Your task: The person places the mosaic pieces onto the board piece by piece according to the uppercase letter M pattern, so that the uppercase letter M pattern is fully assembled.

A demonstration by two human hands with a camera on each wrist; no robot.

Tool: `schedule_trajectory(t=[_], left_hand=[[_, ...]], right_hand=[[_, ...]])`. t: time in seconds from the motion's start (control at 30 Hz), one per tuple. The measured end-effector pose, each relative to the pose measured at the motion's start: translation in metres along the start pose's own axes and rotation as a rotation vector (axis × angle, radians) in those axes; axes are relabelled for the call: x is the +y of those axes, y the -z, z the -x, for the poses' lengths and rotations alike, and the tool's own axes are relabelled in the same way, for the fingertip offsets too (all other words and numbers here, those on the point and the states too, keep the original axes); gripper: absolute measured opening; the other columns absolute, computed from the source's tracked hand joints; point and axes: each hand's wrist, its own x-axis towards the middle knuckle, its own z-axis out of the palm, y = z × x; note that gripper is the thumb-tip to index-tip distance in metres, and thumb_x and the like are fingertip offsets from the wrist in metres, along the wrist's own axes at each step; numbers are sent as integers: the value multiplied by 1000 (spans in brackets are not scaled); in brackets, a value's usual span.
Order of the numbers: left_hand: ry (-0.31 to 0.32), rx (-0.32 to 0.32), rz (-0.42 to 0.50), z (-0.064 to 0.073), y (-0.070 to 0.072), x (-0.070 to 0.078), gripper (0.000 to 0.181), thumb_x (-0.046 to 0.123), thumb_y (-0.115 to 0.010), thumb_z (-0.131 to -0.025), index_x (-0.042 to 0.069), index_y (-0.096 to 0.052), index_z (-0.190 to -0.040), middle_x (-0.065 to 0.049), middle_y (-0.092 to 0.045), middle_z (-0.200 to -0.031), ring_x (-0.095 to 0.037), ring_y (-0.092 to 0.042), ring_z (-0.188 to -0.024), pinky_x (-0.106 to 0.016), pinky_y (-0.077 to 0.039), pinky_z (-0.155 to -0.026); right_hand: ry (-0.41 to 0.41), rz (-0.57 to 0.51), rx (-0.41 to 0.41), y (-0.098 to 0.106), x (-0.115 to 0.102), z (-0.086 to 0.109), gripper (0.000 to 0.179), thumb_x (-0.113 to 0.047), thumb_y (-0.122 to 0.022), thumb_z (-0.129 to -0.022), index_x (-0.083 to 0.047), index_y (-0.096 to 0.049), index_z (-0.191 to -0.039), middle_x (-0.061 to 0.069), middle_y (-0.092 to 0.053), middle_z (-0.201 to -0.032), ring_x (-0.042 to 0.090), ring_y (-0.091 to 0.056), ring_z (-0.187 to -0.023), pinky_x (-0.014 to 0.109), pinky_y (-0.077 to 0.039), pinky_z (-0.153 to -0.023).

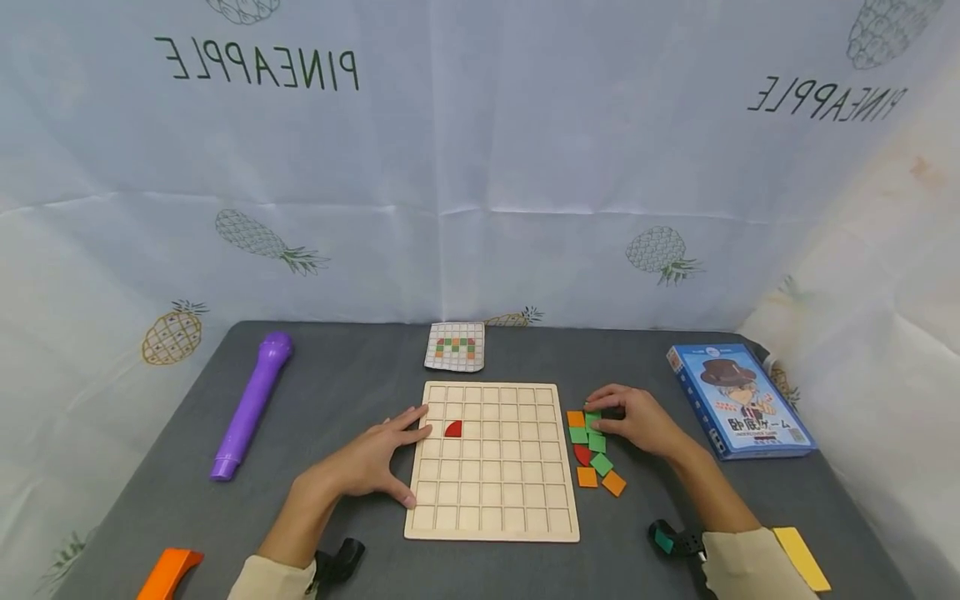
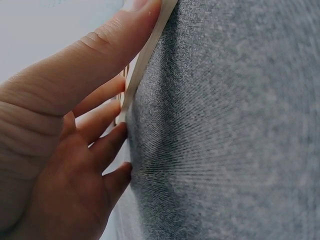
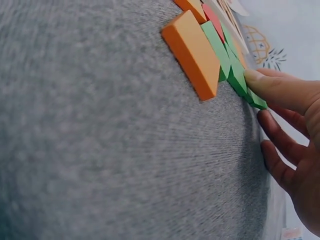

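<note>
A pale wooden grid board (image 1: 491, 467) lies on the table, with one red quarter-round tile (image 1: 453, 429) in an upper-left cell. My left hand (image 1: 367, 458) rests on the board's left edge, fingers spread and thumb near the lower corner; the left wrist view shows the thumb (image 2: 100, 55) along the rim. Right of the board, my right hand (image 1: 637, 421) pinches a green square tile (image 1: 592, 419) at the top of a loose group. Thumb and fingers lie on either side of that green tile (image 3: 256, 100). Around it are other green tiles (image 1: 602, 464), orange tiles (image 1: 587, 477) and a red tile (image 1: 582, 454).
Behind the board lies a pattern card (image 1: 455, 347) showing a coloured grid. A purple microphone-shaped stick (image 1: 251, 408) is at left, with an orange object (image 1: 171, 573) at the front. A blue game box (image 1: 742, 404) and a yellow piece (image 1: 801, 558) are at right.
</note>
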Motion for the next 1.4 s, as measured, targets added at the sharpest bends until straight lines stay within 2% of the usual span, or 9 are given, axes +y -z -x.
schedule_trajectory(t=[0.3,0.53,0.7,0.93,1.13,1.4], left_hand=[[-25,-1,8,1,-1,-1,109,41,-95,-63,8,-46,-154,-10,-20,-173,-50,-20,-156,-71,-18,-123],[-24,2,15,0,-2,-4,109,41,-95,-63,9,-45,-154,-9,-20,-173,-49,-20,-156,-70,-18,-123],[-18,-3,16,0,-2,-4,110,41,-95,-63,9,-44,-155,-9,-19,-173,-47,-18,-158,-69,-17,-124],[-19,-4,25,0,0,-1,110,39,-95,-63,8,-44,-155,-9,-18,-173,-50,-17,-157,-70,-16,-124],[-53,-4,16,-1,-1,-1,110,38,-95,-63,5,-44,-154,-11,-20,-173,-45,-17,-158,-70,-15,-124],[-58,2,21,-1,-1,-4,111,38,-96,-62,5,-44,-155,-12,-19,-173,-44,-16,-159,-70,-14,-124]], right_hand=[[61,-17,-7,1,-2,-2,17,-17,-79,-89,-13,-82,-105,6,-71,-114,18,-63,-99,23,-54,-81],[56,-14,-20,5,-6,-5,14,-14,-79,-89,-11,-82,-102,6,-72,-114,16,-65,-96,22,-55,-79],[54,-29,-6,4,-10,-7,17,-13,-77,-90,-10,-82,-107,8,-74,-117,14,-68,-97,19,-56,-77],[73,-87,11,3,-26,-13,20,-13,-74,-93,-10,-80,-112,9,-74,-124,16,-71,-100,20,-58,-76],[92,-146,35,-3,-38,-19,20,-12,-74,-93,-7,-80,-112,12,-73,-126,13,-71,-98,20,-59,-74],[100,-206,20,-16,-55,-31,22,-8,-72,-93,-8,-79,-114,12,-72,-128,21,-71,-102,21,-59,-74]])
